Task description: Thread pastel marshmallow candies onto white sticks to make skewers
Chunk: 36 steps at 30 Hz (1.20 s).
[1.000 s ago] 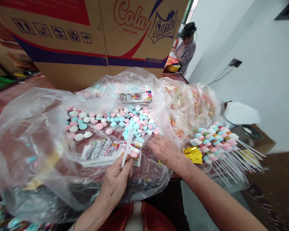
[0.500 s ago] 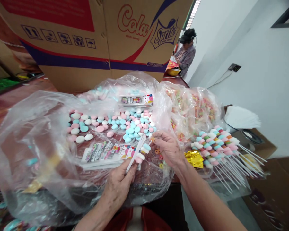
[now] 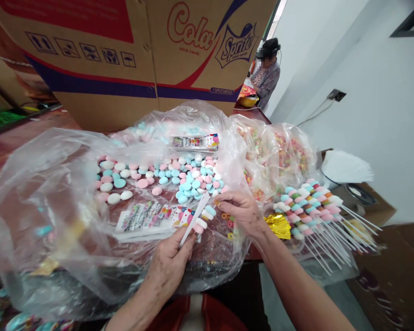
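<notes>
Slim white sticks point(image 3: 195, 218) with blue, white and pink candy discs point(image 3: 201, 223) | left hand point(image 3: 172, 253): grip closed on lower ends, apparently leaving tips free | right hand point(image 3: 237, 210): pinched just beside, contents unclear | round pastel sweets point(image 3: 193, 182) beyond, seemingly within reach

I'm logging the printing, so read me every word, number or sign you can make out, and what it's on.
"Cola", "stick candy": brown cardboard carton with red and blue printing.
"Sprite", "stick candy": same carton.
"PCS", "BOXES": same carton's small blue label, digits uncertain.
Five blue handling symbols, one an umbrella: same carton.
"B", then unclear letters: brown cardboard box, lower right.
Too blurred: white packets with colourful print, carton's red panel.
</notes>
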Each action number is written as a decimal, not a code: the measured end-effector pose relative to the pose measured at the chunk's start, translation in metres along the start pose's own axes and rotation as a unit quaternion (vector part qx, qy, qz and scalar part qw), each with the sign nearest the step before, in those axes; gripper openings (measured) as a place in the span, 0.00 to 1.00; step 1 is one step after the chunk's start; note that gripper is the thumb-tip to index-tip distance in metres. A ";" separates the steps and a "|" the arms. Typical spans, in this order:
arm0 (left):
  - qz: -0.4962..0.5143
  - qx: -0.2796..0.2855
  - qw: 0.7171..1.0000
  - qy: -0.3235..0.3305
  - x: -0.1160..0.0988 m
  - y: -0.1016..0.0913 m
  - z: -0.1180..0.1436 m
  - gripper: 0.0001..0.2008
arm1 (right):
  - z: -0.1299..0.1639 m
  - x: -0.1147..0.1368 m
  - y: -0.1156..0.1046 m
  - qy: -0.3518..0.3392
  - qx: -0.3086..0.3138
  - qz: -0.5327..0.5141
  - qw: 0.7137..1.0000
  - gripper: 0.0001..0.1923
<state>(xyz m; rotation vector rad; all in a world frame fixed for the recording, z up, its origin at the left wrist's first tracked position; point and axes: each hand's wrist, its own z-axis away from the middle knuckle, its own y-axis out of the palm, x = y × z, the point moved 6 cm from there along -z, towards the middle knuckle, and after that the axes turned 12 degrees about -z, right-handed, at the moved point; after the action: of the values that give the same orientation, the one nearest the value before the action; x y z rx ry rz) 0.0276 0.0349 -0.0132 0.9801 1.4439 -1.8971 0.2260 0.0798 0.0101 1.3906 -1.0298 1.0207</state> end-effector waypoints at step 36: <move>0.171 -0.037 0.984 -0.036 0.029 0.005 0.001 0.18 | -0.025 0.015 0.023 -0.024 0.024 0.761 0.647 0.14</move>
<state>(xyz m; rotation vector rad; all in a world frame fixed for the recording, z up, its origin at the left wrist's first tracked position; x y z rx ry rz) 0.0142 0.0328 -0.0392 1.0381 1.2069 -1.6010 0.2068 0.1032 0.0315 0.2260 -2.2907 2.1475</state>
